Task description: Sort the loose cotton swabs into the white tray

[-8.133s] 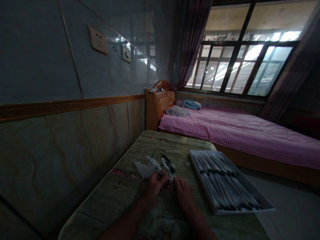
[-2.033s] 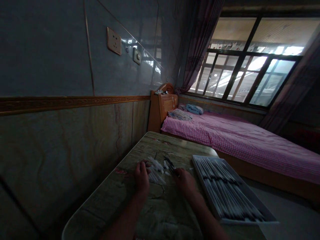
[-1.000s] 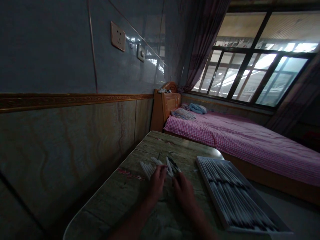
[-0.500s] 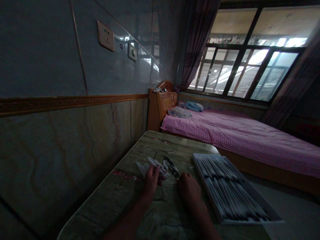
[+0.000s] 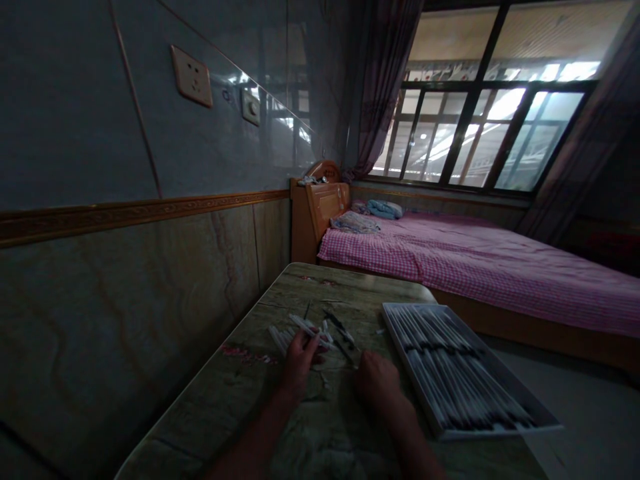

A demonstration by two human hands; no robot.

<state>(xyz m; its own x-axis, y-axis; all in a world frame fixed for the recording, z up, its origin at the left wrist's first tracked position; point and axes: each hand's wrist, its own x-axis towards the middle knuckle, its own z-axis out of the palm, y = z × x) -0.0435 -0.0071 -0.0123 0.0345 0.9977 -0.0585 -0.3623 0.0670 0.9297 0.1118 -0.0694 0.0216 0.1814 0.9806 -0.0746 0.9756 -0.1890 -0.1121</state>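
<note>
My left hand is closed, thumb and fingers pinching slim white pen tubes over the table. More white tubes lie in a loose bunch just left of its fingers. To the right, my right hand is curled, knuckles up, around the end of a thin dark stick, perhaps a pen refill, that points toward the left hand. Its gripped end is hidden. Slim black pieces and small white caps lie beyond and between the hands.
A shallow white tray of white pens with black ends stands right of my right hand, by the table's edge. The marbled table runs along a tiled wall. Behind it is a bed with a pink checked sheet.
My right hand has drawn slightly back, and the thin dark stick now shows between it and my left hand. My left hand keeps its pinch. The whole view has shifted a little.
</note>
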